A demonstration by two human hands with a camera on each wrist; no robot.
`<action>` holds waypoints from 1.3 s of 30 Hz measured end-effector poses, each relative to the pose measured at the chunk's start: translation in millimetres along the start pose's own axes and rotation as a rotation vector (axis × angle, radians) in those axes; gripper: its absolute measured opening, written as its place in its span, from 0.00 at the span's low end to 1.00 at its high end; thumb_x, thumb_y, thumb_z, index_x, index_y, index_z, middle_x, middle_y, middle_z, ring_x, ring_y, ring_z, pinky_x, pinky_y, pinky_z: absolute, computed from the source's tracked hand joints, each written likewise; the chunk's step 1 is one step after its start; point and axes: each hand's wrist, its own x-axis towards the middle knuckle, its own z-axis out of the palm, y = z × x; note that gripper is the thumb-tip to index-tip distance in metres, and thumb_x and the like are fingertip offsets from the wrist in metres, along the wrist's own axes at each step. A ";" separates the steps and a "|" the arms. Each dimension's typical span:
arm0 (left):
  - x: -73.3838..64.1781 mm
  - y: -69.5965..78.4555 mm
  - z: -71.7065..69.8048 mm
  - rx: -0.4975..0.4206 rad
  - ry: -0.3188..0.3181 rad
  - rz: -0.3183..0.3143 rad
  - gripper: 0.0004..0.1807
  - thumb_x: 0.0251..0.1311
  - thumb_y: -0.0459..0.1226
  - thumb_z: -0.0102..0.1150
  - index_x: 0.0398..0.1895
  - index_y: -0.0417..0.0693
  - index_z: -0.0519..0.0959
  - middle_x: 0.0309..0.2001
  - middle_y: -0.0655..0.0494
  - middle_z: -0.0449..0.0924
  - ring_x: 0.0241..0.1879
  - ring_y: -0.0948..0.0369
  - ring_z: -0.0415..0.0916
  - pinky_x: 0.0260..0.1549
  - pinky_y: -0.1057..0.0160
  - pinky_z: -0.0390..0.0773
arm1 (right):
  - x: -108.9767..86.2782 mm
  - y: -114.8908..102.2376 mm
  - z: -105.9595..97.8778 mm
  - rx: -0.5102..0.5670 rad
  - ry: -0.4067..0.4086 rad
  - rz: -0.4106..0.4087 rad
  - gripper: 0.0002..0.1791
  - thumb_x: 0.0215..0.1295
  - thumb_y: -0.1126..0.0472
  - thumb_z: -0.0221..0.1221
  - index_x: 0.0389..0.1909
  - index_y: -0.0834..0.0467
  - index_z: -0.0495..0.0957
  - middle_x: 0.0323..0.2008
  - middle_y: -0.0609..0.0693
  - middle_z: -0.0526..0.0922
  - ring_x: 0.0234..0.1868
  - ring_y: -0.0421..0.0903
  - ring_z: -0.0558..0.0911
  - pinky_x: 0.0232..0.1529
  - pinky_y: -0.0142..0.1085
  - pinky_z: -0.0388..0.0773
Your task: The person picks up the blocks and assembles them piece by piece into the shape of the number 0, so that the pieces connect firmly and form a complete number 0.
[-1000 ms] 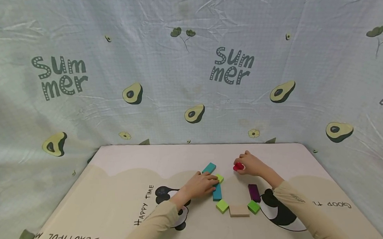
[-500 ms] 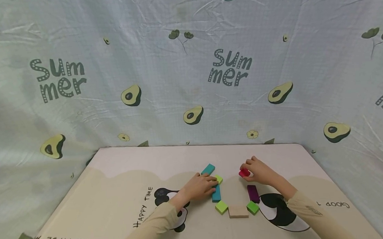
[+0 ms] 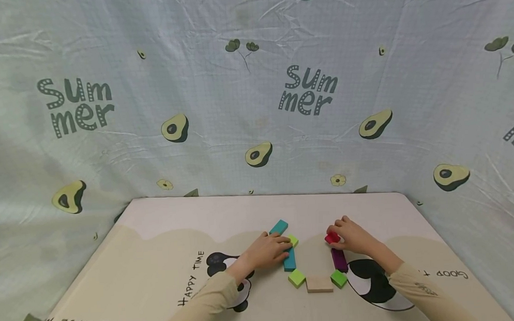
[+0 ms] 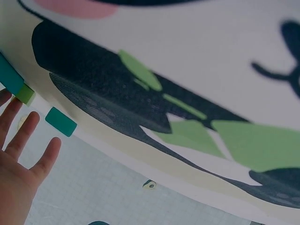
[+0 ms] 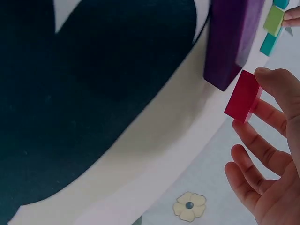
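Note:
My right hand (image 3: 354,237) pinches a red block (image 5: 243,96) between thumb and fingers, right at the far end of a purple block (image 3: 339,261). In the right wrist view that purple block (image 5: 229,42) stands just beside the red one. My left hand (image 3: 266,250) lies with fingers extended over a row of blocks, its fingertips at a lime green block (image 3: 293,240) and a blue block (image 3: 290,260). Beyond it a teal block (image 3: 279,227) lies at an angle. The left wrist view shows the left hand (image 4: 23,164) with fingers spread beside the lime block.
Closer to me, a lime block (image 3: 296,278), a plain wooden block (image 3: 319,284) and a green block (image 3: 339,278) continue the curved row. The table (image 3: 157,262) has panda prints and lettering. A patterned cloth (image 3: 212,133) hangs behind its far edge.
My right hand has brought the red block toward me and slightly right, up to the far end of the purple block. The left hand has stayed on its blocks.

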 end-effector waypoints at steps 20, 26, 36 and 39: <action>-1.0 0.2 -1.5 0.005 0.000 0.003 0.20 0.64 0.49 0.41 0.57 0.58 0.71 0.56 0.63 0.72 0.56 0.63 0.68 0.42 0.62 0.70 | 1.0 1.0 11.6 -0.037 -0.106 0.059 0.15 0.49 0.53 0.63 0.33 0.58 0.77 0.26 0.49 0.74 0.28 0.41 0.67 0.26 0.31 0.65; -0.8 0.1 -0.9 -0.001 -0.005 0.000 0.20 0.64 0.49 0.41 0.57 0.58 0.70 0.56 0.63 0.72 0.56 0.63 0.68 0.43 0.62 0.70 | 1.1 1.1 12.2 -0.040 -0.143 0.083 0.15 0.51 0.52 0.62 0.35 0.57 0.76 0.28 0.48 0.74 0.31 0.43 0.69 0.30 0.36 0.68; 0.5 -0.9 0.8 0.002 -0.002 0.012 0.20 0.64 0.49 0.41 0.57 0.57 0.70 0.56 0.63 0.72 0.56 0.63 0.68 0.43 0.62 0.70 | -7.8 0.1 11.8 -0.071 -0.100 0.050 0.16 0.53 0.51 0.60 0.40 0.56 0.76 0.34 0.50 0.75 0.36 0.45 0.71 0.35 0.39 0.71; 0.5 -1.0 0.3 0.005 0.006 0.017 0.20 0.64 0.49 0.42 0.57 0.57 0.71 0.56 0.63 0.72 0.56 0.62 0.68 0.43 0.62 0.70 | -12.4 -0.7 10.3 -0.088 -0.073 0.011 0.15 0.55 0.53 0.59 0.42 0.55 0.75 0.37 0.49 0.75 0.39 0.46 0.73 0.37 0.41 0.72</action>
